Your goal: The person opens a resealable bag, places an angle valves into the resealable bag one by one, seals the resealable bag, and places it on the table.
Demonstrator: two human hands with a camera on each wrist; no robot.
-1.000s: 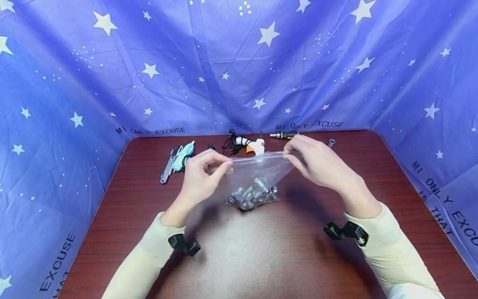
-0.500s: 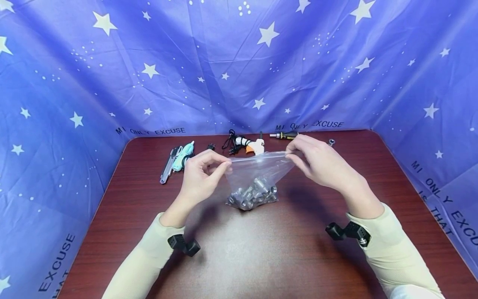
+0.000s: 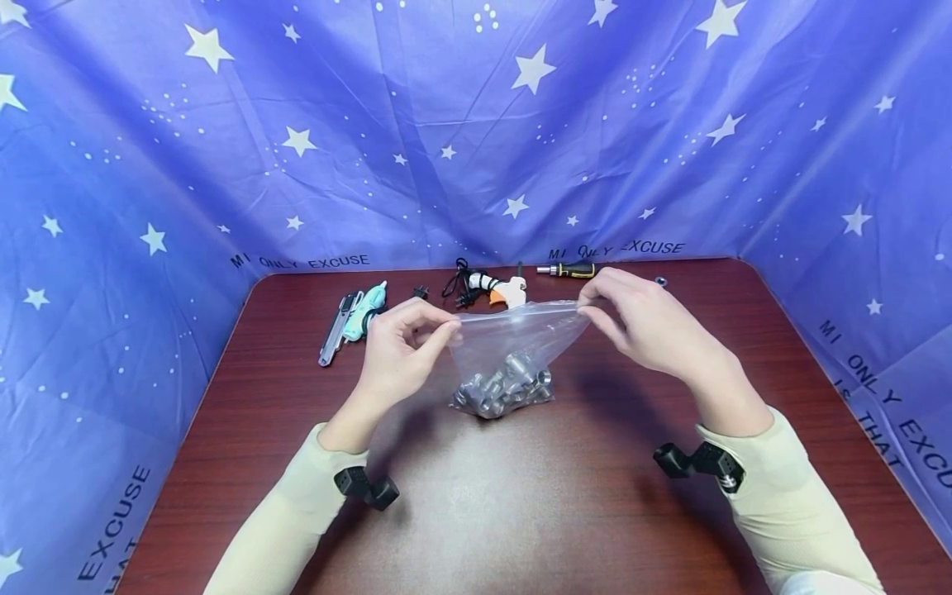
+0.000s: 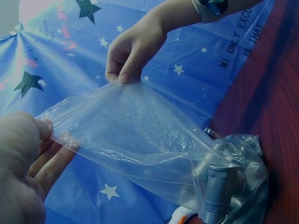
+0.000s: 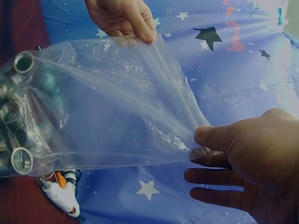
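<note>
Clear plastic bag [image 3: 521, 339] of metal fittings [image 3: 504, 388] stretched between two hands.
The left hand [image 3: 402, 347] pinches the bag's top left corner and the right hand [image 3: 643, 318] pinches its top right corner, hands apart; its loaded bottom rests on the dark red table [image 3: 521, 512].

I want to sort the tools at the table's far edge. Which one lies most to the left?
The grey utility knife; it lies left of the teal glue gun, while the screwdriver lies far right.
</note>
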